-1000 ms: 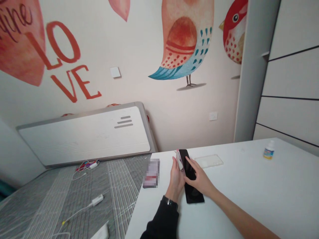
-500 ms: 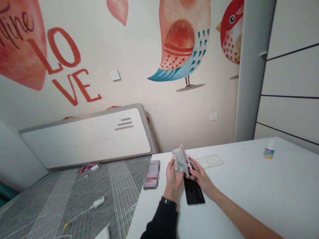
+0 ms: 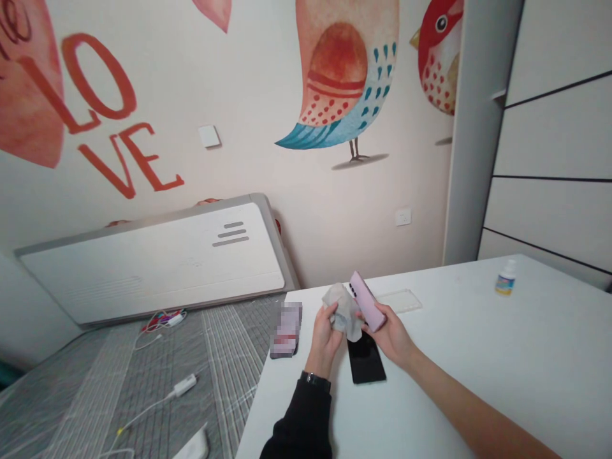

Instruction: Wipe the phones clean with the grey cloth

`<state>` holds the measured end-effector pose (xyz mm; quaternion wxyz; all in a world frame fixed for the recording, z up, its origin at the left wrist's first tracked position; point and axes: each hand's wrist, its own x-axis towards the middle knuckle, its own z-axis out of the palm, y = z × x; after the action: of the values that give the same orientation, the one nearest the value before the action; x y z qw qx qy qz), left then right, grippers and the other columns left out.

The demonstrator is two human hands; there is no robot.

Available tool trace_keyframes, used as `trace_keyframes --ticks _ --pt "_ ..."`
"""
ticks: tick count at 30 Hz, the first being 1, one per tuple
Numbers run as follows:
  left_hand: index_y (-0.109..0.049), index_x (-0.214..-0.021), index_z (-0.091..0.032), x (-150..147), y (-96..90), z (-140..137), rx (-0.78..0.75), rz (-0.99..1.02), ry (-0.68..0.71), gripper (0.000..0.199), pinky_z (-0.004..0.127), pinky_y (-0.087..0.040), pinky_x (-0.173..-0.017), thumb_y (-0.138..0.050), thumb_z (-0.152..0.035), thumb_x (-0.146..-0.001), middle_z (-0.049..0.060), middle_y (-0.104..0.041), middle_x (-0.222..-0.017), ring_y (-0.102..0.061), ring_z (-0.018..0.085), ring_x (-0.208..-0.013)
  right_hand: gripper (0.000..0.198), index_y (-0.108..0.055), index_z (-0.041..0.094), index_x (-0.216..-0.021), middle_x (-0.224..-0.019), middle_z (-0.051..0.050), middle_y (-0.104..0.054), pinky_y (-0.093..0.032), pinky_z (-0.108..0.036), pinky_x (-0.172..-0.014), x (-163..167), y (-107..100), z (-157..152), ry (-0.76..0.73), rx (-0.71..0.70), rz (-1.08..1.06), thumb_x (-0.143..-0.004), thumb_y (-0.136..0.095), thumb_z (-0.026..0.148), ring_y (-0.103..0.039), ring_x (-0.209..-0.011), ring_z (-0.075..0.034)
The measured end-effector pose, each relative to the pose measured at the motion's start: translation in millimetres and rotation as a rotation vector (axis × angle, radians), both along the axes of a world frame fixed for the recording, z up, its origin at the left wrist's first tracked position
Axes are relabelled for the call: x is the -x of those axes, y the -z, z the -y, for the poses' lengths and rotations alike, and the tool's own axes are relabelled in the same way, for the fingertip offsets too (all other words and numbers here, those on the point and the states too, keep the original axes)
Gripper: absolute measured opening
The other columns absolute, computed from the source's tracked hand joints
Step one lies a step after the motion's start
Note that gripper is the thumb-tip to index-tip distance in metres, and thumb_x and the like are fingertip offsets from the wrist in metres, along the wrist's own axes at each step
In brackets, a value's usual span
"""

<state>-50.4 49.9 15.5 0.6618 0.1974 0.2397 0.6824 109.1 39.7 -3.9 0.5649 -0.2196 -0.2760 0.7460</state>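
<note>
One pink phone (image 3: 366,301) turned, right grip (image 3: 393,336) clasping it, left grip (image 3: 325,335) pinching one cloth (image 3: 342,307)

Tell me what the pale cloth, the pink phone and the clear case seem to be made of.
The pale cloth looks like thin, matte fabric or wipe paper, judging by its soft folds. The pink phone has a smooth, evenly coloured back, perhaps satin-finished glass or plastic. The clear case is likely see-through plastic or silicone, since the white tabletop shows through it.
</note>
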Motion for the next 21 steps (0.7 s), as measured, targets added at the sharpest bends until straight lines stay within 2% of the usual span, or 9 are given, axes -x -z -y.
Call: trace_keyframes --ticks 5,7,10,11,13,15,16,18,21 --pt "-0.064 -0.120 -0.016 20 -8.3 -7 -0.011 0.099 -0.120 0.031 0.039 -0.060 -0.086 -0.063 -0.038 -0.099 0.008 -0.067 -0.120 -0.068 0.019 -0.100 0.051 -0.059 0.021 -0.137 -0.137 -0.011 -0.065 -0.057 -0.028 -0.072 -7 -10 5 -0.056 -0.080 0.068 -0.096 -0.043 0.048 -0.070 -0.097 -0.020" --pt "-0.064 -0.122 -0.016 19 -14.1 -3 -0.035 0.128 -0.108 0.031 0.039 -0.059 -0.091 -0.059 -0.038 -0.101 0.009 -0.068 -0.123 -0.068 0.020 -0.104 0.056 -0.057 0.023 -0.141 -0.139 -0.011 -0.064 -0.056 -0.027 -0.067 -8 -9 3 -0.046 -0.136 0.144 -0.098 -0.040 0.055 -0.069 -0.090 -0.018" --pt "-0.068 -0.121 -0.017 9 -20.1 6 -0.049 0.133 -0.012 0.033 0.036 -0.055 -0.099 -0.047 -0.037 -0.106 0.010 -0.072 -0.121 -0.069 0.019 -0.108 0.058 -0.058 0.025 -0.142 -0.144 -0.010 -0.061 -0.055 -0.028 -0.062 -8 -6 1 0.003 -0.264 0.311 -0.096 -0.047 0.059 -0.067 -0.083 -0.018" --pt "-0.069 -0.121 -0.016 5 -21.3 9 -0.052 0.129 0.027 0.036 0.036 -0.053 -0.101 -0.045 -0.038 -0.106 0.011 -0.073 -0.120 -0.070 0.020 -0.107 0.058 -0.059 0.026 -0.142 -0.145 -0.009 -0.059 -0.057 -0.030 -0.067 -7 -5 1 0.026 -0.322 0.378 -0.093 -0.054 0.057 -0.067 -0.088 -0.019" --pt "-0.070 -0.122 -0.017 1 -23.0 15 -0.064 0.121 0.089 0.044 0.039 -0.051 -0.105 -0.042 -0.047 -0.106 0.012 -0.075 -0.118 -0.070 0.022 -0.107 0.060 -0.062 0.029 -0.140 -0.148 -0.006 -0.056 -0.057 -0.037 -0.090 -6 -6 3 0.077 -0.453 0.525 -0.084 -0.069 0.051 -0.064 -0.110 -0.025" --pt "-0.069 -0.126 -0.018 0 -24.0 21 -0.088 0.119 0.124 0.055 0.042 -0.049 -0.108 -0.041 -0.059 -0.103 0.012 -0.075 -0.118 -0.070 0.025 -0.110 0.066 -0.064 0.033 -0.139 -0.149 -0.003 -0.054 -0.041 -0.045 -0.115 -4 -7 7 0.133 -0.572 0.676 -0.075 -0.080 0.041 -0.051 -0.133 -0.030" --pt "-0.069 -0.128 -0.018 0 -24.2 22 -0.098 0.119 0.136 0.060 0.044 -0.048 -0.109 -0.041 -0.063 -0.101 0.013 -0.075 -0.118 -0.069 0.027 -0.112 0.068 -0.064 0.036 -0.139 -0.149 -0.002 -0.053 -0.033 -0.047 -0.121 -4 -7 9 0.160 -0.615 0.749 -0.073 -0.081 0.037 -0.045 -0.139 -0.031" --pt "-0.068 -0.130 -0.017 0 -24.1 25 -0.109 0.116 0.158 0.067 0.046 -0.046 -0.110 -0.040 -0.068 -0.099 0.015 -0.074 -0.120 -0.067 0.029 -0.117 0.074 -0.057 0.041 -0.145 -0.149 -0.002 -0.050 -0.028 -0.050 -0.123 -2 -5 12 0.210 -0.656 0.880 -0.074 -0.079 0.033 -0.042 -0.142 -0.033" --pt "-0.066 -0.132 -0.012 0 -23.6 23 -0.117 0.105 0.173 0.074 0.047 -0.045 -0.110 -0.037 -0.071 -0.098 0.020 -0.070 -0.128 -0.062 0.032 -0.126 0.079 -0.043 0.045 -0.153 -0.150 -0.004 -0.046 -0.034 -0.057 -0.118 0 1 13 0.279 -0.638 1.023 -0.081 -0.073 0.036 -0.044 -0.140 -0.036"
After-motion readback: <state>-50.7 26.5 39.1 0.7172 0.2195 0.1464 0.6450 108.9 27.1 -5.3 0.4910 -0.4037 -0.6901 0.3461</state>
